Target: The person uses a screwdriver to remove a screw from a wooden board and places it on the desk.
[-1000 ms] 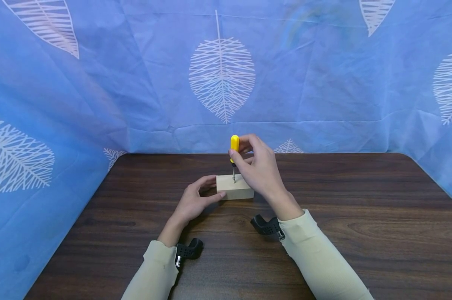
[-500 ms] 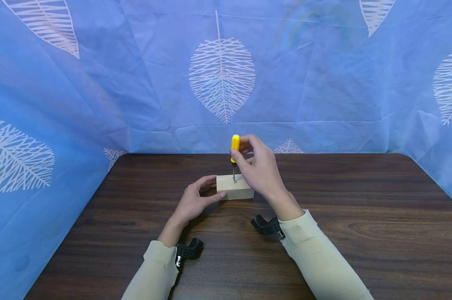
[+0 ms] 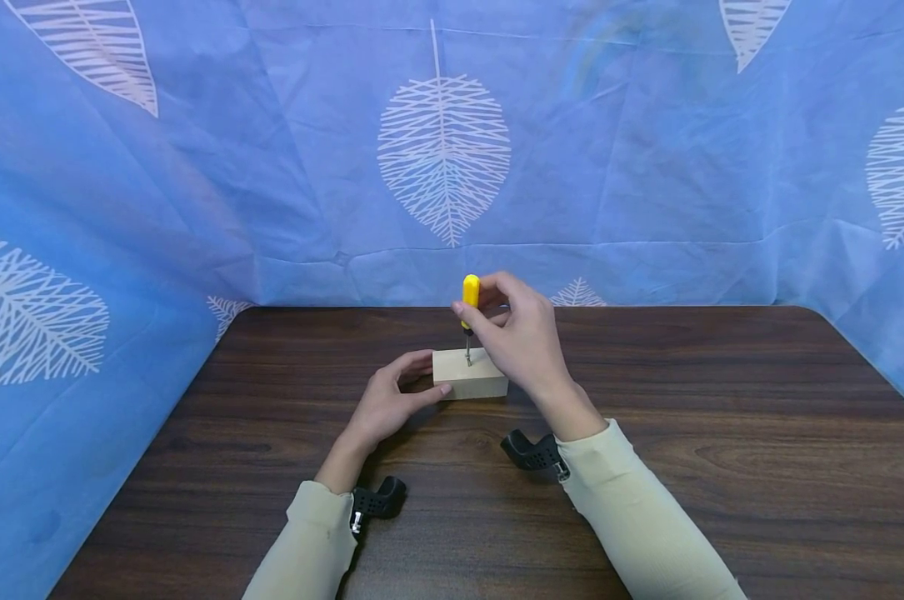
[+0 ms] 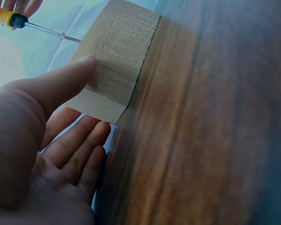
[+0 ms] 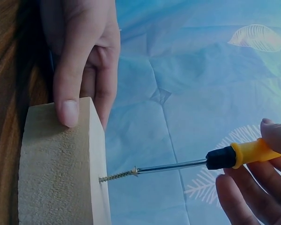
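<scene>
A pale wooden block lies on the table, and a screw stands up out of its top face with much of the thread showing. My left hand grips the block's left end, the thumb against the near side and the fingers round behind. Over the block, my right hand holds a screwdriver by its yellow handle between thumb and fingers. The driver's metal shaft points down in line with the screw, its tip at the screw head. In the left wrist view the same screw shows beside the block's edge.
The dark wood-grain table reaches under both forearms. Behind it hangs a blue cloth with white leaf prints. A black wrist mount sits on the left wrist, and another black mount on the right.
The right thumb has shifted left across the screwdriver handle, and the handle sits slightly lower. The left hand and the block have stayed in place.
</scene>
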The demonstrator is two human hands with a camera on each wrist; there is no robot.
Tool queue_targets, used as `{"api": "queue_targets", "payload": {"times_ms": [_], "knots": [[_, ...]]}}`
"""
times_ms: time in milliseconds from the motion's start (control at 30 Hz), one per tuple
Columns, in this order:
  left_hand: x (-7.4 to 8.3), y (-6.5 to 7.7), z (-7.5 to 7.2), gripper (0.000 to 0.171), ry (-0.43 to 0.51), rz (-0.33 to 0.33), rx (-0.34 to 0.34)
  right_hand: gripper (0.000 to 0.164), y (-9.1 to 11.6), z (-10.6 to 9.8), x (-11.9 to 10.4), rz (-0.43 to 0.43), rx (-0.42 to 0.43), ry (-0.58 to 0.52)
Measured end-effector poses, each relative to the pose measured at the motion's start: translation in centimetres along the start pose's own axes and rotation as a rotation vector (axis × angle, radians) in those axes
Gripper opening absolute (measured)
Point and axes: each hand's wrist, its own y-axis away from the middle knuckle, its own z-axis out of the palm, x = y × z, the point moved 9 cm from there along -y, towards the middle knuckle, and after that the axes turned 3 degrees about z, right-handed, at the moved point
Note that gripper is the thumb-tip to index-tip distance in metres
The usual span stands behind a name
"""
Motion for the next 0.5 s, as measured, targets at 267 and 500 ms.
{"api": "queue_targets", "payload": {"times_ms": [267, 500], "knots": [[-0.14, -0.05, 0.03, 0.064, -0.007, -0.002, 0.001, 0.03, 0.07, 0.26, -0.14, 0.005, -0.026, -0.017], [-0.11, -0.09, 0.07, 0.063, -0.007, 0.003, 0.0, 0.035, 0.18, 0.12, 0.03, 0.034, -0.016, -0.041]]}}
